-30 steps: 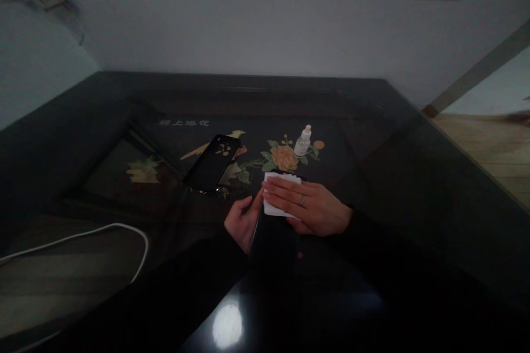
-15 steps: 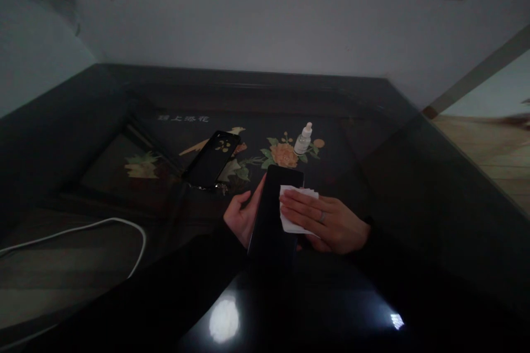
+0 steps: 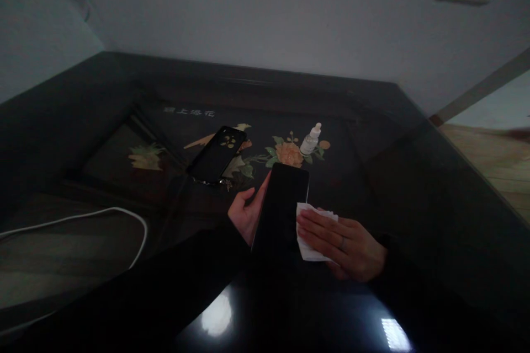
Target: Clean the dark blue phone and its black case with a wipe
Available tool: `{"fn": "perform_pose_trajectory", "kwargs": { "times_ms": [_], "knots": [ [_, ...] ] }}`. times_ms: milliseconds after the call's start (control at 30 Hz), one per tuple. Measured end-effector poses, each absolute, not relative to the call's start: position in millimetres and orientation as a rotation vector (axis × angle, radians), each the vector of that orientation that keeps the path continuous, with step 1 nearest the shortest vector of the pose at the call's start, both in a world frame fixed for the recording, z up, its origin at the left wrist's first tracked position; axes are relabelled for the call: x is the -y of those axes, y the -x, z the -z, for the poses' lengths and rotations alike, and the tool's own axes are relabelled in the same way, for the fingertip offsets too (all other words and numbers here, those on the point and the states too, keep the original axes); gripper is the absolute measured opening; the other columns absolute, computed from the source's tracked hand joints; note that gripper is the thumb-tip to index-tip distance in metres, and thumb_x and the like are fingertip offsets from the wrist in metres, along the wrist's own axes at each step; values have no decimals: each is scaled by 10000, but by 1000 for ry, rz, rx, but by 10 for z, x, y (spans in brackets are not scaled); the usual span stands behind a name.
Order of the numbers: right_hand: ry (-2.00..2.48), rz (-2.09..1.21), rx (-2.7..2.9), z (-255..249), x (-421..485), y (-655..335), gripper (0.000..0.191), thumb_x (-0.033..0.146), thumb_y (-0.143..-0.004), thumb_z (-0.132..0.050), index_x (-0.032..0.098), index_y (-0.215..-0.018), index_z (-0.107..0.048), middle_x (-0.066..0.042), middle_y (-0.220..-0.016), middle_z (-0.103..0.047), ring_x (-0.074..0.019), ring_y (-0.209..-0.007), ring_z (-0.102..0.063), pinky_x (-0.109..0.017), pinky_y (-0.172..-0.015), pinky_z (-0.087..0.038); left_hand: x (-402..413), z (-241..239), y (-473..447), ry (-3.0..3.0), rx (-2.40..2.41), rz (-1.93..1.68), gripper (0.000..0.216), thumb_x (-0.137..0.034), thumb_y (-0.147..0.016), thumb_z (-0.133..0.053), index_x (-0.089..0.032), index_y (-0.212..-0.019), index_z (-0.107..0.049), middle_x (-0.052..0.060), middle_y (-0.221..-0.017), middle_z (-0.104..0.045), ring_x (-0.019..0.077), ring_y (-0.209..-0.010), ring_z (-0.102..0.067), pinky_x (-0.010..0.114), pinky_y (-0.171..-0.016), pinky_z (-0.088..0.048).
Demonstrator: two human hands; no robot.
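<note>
My left hand (image 3: 245, 214) grips the left edge of a black phone (image 3: 284, 207), held screen up above the dark table. My right hand (image 3: 346, 245) presses a folded white wipe (image 3: 311, 231) against the phone's lower right side, fingers lying flat over the wipe. A ring shows on one finger of that hand. Both arms wear black sleeves.
A black phone case (image 3: 215, 156) with a small charm lies to the left of the phone. A small clear dropper bottle (image 3: 310, 140) stands behind it on the flower-painted glossy table (image 3: 124, 138). A white cable (image 3: 83, 220) loops at the left. The wall is close behind.
My right hand has slid the wipe down the phone's screen from its top end toward its lower right, uncovering the upper screen. The left hand still holds the phone.
</note>
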State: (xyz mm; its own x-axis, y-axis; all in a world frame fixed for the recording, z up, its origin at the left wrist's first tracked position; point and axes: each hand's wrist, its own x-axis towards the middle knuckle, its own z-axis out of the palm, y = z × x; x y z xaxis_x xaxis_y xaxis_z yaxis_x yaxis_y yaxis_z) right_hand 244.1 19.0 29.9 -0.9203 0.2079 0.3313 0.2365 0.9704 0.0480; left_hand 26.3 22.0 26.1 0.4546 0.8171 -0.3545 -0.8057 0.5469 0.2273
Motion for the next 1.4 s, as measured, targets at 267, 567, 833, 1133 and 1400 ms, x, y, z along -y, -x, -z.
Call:
{"fn": "perform_pose_trajectory", "kwargs": {
  "times_ms": [267, 567, 833, 1133, 1400],
  "knots": [
    [71, 84, 2761, -343, -271, -1795, 463, 299, -905, -321, 28, -1254, -457, -153, -1319, -465, -251, -1289, -329, -343, -986, -398, -195, -123, -73, -3, -350, -802, 526, -417, -843, -309, -305, -1357, -335, -28, -565, -535, 89, -404, -400, 252, -535, -357],
    [138, 62, 2820, -319, -18, -2283, 479, 300, -927, -265, 7, -1252, -459, -160, -1329, -450, -254, -1276, -353, -347, -971, -417, -183, -193, -250, -98, -346, -932, 647, -453, -775, -322, -352, -1396, -170, 64, -1302, -473, 322, -1055, -521, 527, -894, -289],
    [1, 73, 2808, -388, -52, -1781, 480, 323, -930, -278, 25, -1261, -457, -140, -1329, -457, -237, -1257, -388, -327, -1014, -372, -188, -188, -210, -200, -391, -921, 676, -402, -799, -351, -302, -1416, -94, 107, -1281, -496, 338, -1073, -534, 536, -945, -253],
    [367, 30, 2750, -311, 186, -2548, 492, 314, -946, -196, 47, -1269, -453, -135, -1302, -489, -240, -1262, -381, -364, -920, -475, -198, -222, -179, -197, -370, -946, 621, -324, -838, -310, -320, -1407, -62, 119, -1227, -536, 357, -1000, -580, 558, -828, -368],
    [776, -353, 2305, -320, 183, -2405, 463, 196, -902, -243, 125, -1349, -342, -109, -1390, -381, -240, -1288, -342, -444, -1023, -375, -253, -275, -168, -235, -554, -1049, 576, -220, -848, -275, -207, -1407, -138, 76, -960, -657, 254, -824, -642, 421, -743, -457]
  ]
}}
